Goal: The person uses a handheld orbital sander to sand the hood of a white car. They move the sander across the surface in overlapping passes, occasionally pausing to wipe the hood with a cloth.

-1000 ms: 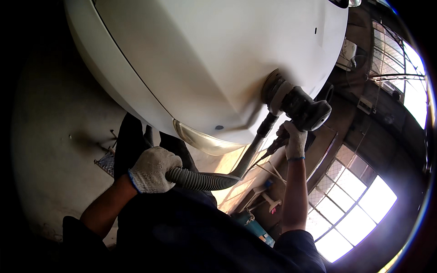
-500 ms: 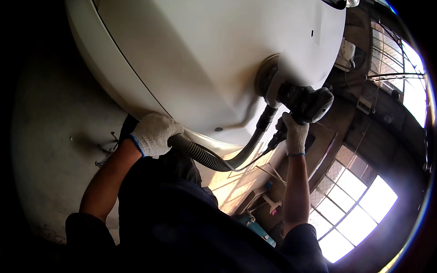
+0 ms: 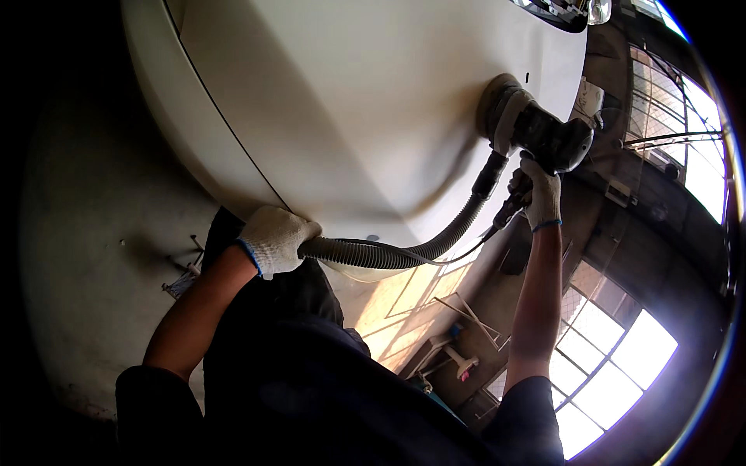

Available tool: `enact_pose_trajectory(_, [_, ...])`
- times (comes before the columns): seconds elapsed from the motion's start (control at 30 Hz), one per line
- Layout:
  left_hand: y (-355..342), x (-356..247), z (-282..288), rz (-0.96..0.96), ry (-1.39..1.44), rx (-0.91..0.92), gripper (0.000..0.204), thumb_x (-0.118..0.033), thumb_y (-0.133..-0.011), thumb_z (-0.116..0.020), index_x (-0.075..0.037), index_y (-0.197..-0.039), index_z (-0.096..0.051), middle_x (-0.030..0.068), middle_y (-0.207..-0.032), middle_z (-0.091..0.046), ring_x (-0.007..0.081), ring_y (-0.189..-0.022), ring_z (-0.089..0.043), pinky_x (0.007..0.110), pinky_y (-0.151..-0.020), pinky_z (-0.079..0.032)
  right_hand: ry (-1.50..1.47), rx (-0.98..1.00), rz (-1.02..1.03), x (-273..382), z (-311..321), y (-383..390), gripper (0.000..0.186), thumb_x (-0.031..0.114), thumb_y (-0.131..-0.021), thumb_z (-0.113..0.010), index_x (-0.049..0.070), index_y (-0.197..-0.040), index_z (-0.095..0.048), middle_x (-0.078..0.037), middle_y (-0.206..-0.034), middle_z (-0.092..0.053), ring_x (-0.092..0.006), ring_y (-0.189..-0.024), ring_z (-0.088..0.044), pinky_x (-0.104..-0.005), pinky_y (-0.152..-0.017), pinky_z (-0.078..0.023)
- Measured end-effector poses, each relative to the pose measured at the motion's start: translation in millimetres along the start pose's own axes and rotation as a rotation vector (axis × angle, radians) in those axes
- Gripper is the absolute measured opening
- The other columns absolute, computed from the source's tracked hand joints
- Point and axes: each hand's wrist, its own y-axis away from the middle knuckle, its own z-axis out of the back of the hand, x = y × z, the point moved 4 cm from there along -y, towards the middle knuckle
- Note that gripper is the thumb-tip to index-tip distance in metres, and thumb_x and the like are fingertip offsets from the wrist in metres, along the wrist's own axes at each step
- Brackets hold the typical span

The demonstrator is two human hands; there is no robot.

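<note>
My right hand (image 3: pixel 542 194), in a white knit glove with a blue cuff edge, is closed round the handle of a black power sander (image 3: pixel 553 140). The sander's round pad rests against the pale body panel (image 3: pixel 342 109) of a vehicle, toward its far right side. From the sander a ribbed grey hose (image 3: pixel 447 242) sags along the panel's near edge, a thin cable beside it. The hose's other end is gripped by my left hand (image 3: pixel 278 239), gloved alike, close to the panel's lower edge. Glove and fingers hide the gripped part.
A dark seam (image 3: pixel 225 116) curves down the panel's left side. A dark glossy part (image 3: pixel 556 12) shows at the top right. Bright gridded windows (image 3: pixel 614 357) stand on the right, and a pale frame-like stand (image 3: pixel 470 318) is on the floor. Another stand (image 3: pixel 183 276) lies at left.
The sander and my right hand have moved up and to the right across the panel. The hose has stretched straighter, and my left hand has shifted slightly right.
</note>
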Motion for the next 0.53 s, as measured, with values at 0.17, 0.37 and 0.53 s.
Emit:
enact_pose_trajectory(0.17, [-2.8, 3.3, -8.8, 0.002, -0.057, -0.033, 0.020, -0.022, -0.078, -0.068, -0.019, -0.096, -0.075, 0.0073, -0.086, -0.076, 0.0303, -0.087, -0.075, 0.047, -0.080, -0.058, -0.041, 0.006, -0.078, 38.9, 18.0, -44.8, 0.018, 0.019, -0.088, -0.076, 0.005, -0.095, -0.068, -0.007, -0.070, -0.064, -0.0186, -0.059, -0.063, -0.0340, -0.055, -0.054])
enact_pose_trajectory(0.37, [-1.7, 3.9, -7.5, -0.020, -0.095, 0.029, 0.022, -0.023, -0.076, -0.070, -0.019, -0.097, -0.075, 0.0076, -0.088, -0.075, 0.0308, -0.087, -0.075, 0.047, -0.080, -0.058, 0.094, 0.074, 0.086, 58.7, -35.2, 10.0, 0.022, 0.017, -0.086, -0.076, 0.002, -0.100, -0.067, -0.007, -0.070, -0.065, -0.0168, -0.056, -0.063, -0.0308, -0.053, -0.052])
enact_pose_trajectory(0.53, [-3.4, 8.6, -13.7, -0.059, -0.219, 0.136, 0.042, -0.032, -0.076, -0.074, -0.024, -0.116, -0.075, 0.0077, -0.101, -0.077, 0.0323, -0.098, -0.074, 0.046, -0.089, -0.057, 0.269, 0.152, 0.274, 52.1, -86.7, 77.4, 0.035, 0.004, -0.085, -0.072, -0.001, -0.119, -0.065, -0.007, -0.074, -0.069, -0.0153, -0.060, -0.067, -0.0289, -0.054, -0.053])
